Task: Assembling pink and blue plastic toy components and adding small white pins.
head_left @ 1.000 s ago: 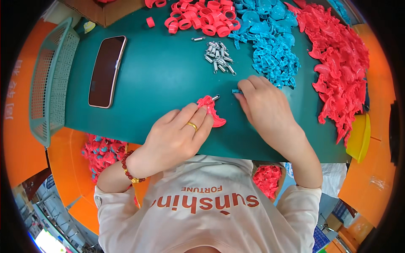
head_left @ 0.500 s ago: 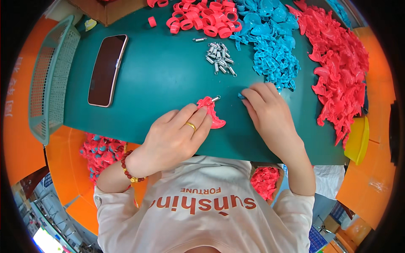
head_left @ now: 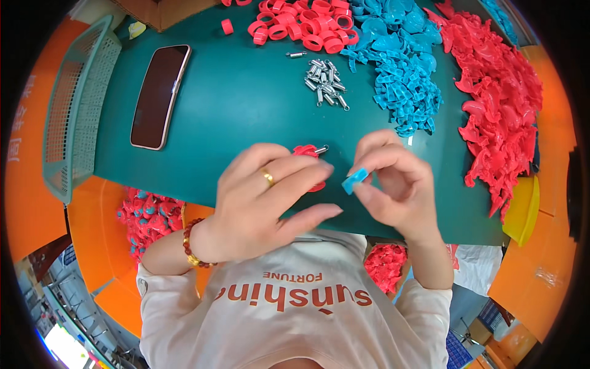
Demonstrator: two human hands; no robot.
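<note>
A small blue plastic piece [head_left: 354, 181] is pinched between the thumb and fingers of my right hand [head_left: 402, 184], just above the table. My left hand [head_left: 261, 200] hovers over a red curved plastic part [head_left: 305, 150], its fingers stretched out and the thumb apart. Most of that part lies hidden beneath the fingers. At its upper end a small metal spring [head_left: 322, 149] sticks out to the right. Farther back lies a heap of similar springs [head_left: 327, 83]. Behind my right hand is a pile of small blue pieces [head_left: 405, 98].
Red rings [head_left: 301, 24] are heaped at the far middle, and red curved parts [head_left: 501, 104] along the right. At left lie a phone [head_left: 161, 97] and a green basket [head_left: 80, 111] on the green table [head_left: 233, 92]. A yellow container [head_left: 523, 212] is at the right edge.
My right hand has come back from the blue pile with the blue piece, turning it into view. My left hand has lifted and spread its fingers over the red part.
</note>
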